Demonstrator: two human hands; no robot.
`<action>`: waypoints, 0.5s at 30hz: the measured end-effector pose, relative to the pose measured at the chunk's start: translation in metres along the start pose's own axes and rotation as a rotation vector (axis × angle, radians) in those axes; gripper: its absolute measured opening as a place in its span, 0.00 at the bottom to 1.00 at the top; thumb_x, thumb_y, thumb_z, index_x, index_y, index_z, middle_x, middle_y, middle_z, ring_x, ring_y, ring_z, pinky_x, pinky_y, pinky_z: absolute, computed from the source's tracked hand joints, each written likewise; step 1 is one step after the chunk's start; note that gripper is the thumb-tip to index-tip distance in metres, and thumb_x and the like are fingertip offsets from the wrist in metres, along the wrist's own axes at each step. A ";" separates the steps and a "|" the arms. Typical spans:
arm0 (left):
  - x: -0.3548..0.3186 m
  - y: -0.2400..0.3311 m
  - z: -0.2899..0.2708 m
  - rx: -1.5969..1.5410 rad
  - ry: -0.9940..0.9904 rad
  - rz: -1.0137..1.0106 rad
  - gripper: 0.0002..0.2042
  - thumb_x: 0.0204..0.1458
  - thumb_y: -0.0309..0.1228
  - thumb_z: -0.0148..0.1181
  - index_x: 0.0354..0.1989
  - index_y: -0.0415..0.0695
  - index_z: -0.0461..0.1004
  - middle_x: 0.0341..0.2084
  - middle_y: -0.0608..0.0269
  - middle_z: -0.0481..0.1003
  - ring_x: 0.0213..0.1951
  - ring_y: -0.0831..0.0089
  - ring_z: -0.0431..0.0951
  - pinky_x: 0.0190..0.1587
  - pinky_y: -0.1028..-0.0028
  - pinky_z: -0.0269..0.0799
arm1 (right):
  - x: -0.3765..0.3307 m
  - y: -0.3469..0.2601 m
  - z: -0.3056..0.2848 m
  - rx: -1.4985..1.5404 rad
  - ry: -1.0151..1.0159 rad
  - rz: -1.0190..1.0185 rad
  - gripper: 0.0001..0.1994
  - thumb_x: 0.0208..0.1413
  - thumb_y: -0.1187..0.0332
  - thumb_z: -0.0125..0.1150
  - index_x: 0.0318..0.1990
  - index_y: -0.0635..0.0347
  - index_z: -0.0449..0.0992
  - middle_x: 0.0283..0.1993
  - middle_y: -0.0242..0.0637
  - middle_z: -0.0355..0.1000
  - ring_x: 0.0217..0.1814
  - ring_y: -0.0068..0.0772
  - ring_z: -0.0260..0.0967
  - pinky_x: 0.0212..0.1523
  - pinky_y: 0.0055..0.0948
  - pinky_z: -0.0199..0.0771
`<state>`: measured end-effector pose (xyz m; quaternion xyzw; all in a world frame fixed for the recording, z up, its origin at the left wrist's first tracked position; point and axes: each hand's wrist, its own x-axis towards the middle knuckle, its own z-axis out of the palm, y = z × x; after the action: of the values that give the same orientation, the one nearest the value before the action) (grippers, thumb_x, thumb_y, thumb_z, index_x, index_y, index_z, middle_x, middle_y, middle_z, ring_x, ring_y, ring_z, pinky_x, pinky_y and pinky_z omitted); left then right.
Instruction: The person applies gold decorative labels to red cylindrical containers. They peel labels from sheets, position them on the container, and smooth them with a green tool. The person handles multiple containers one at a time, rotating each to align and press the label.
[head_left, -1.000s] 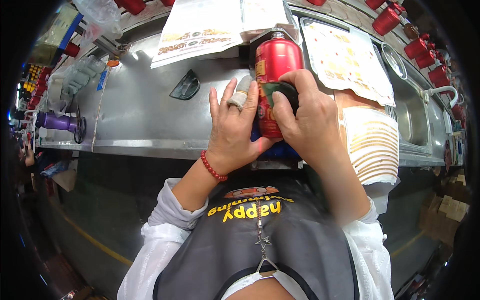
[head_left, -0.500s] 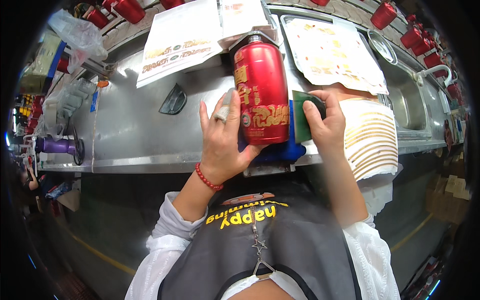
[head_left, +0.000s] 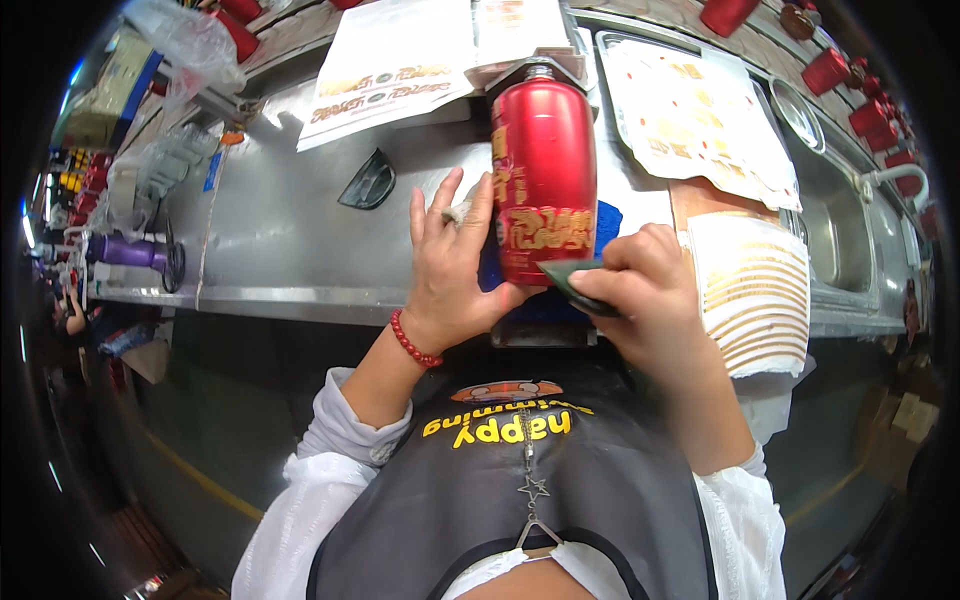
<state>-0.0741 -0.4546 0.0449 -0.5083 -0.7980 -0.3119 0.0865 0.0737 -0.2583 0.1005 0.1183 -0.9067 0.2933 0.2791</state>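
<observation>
A glossy red bottle (head_left: 552, 150) with gold decoration lies on its side on a blue cloth (head_left: 608, 222), its neck pointing away from me into a holder. My left hand (head_left: 450, 245) steadies its lower left side, thumb along the base and fingers spread upward; a finger wears a whitish wrap. In my right hand (head_left: 655, 285) is a dark green scraper (head_left: 575, 282), pinched between thumb and curled fingers. Its edge lies against the bottle's lower right, just below the gold band. A second, dark scraper-like piece (head_left: 368, 182) rests on the metal counter to the left.
Gold-printed transfer sheets (head_left: 390, 70) lie at the back left, with another sheet (head_left: 695, 120) on a tray at the back right. A sheet of curved gold strips (head_left: 755, 300) hangs near the front edge. Beyond stand a sink (head_left: 845, 240) and more red bottles (head_left: 825, 72).
My right hand has swung the scraper from beside the bottle onto its lower right surface, tilting it flatter. The bottle has turned slightly, its gold lettering shifting left. The view has shifted a little.
</observation>
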 end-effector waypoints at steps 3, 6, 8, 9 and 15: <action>0.002 0.008 -0.002 0.080 0.077 0.040 0.53 0.44 0.58 0.71 0.71 0.32 0.57 0.59 0.40 0.70 0.70 0.45 0.57 0.70 0.36 0.39 | 0.009 0.017 0.003 -0.023 0.203 0.128 0.18 0.42 0.87 0.71 0.41 0.63 0.80 0.35 0.37 0.70 0.36 0.30 0.71 0.34 0.29 0.73; -0.008 -0.005 0.016 -0.049 0.084 -0.090 0.53 0.42 0.60 0.71 0.69 0.32 0.60 0.49 0.41 0.75 0.70 0.45 0.57 0.69 0.36 0.40 | 0.014 0.000 0.006 -0.085 0.060 -0.086 0.17 0.40 0.81 0.72 0.42 0.59 0.82 0.37 0.37 0.71 0.38 0.41 0.69 0.39 0.37 0.70; -0.006 -0.003 0.012 -0.028 0.003 -0.079 0.54 0.41 0.61 0.71 0.69 0.31 0.59 0.47 0.42 0.76 0.70 0.44 0.55 0.69 0.36 0.39 | 0.010 -0.003 -0.002 0.094 -0.019 -0.014 0.19 0.38 0.80 0.72 0.42 0.58 0.81 0.36 0.36 0.70 0.37 0.40 0.68 0.38 0.37 0.69; -0.003 -0.002 0.007 0.016 0.001 -0.059 0.55 0.41 0.61 0.71 0.69 0.31 0.58 0.48 0.42 0.75 0.70 0.44 0.55 0.69 0.36 0.39 | 0.008 0.002 -0.001 0.086 0.052 0.047 0.19 0.37 0.80 0.72 0.42 0.58 0.81 0.36 0.36 0.70 0.37 0.40 0.68 0.38 0.37 0.68; -0.003 -0.001 0.010 -0.007 0.075 -0.031 0.55 0.41 0.61 0.72 0.69 0.30 0.58 0.44 0.40 0.76 0.70 0.44 0.56 0.69 0.35 0.39 | 0.009 -0.004 -0.005 0.261 -0.165 -0.001 0.21 0.35 0.77 0.76 0.43 0.55 0.82 0.36 0.35 0.70 0.38 0.38 0.68 0.38 0.38 0.67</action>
<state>-0.0717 -0.4517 0.0348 -0.4843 -0.8008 -0.3349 0.1096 0.0696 -0.2586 0.1110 0.1775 -0.8805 0.3981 0.1861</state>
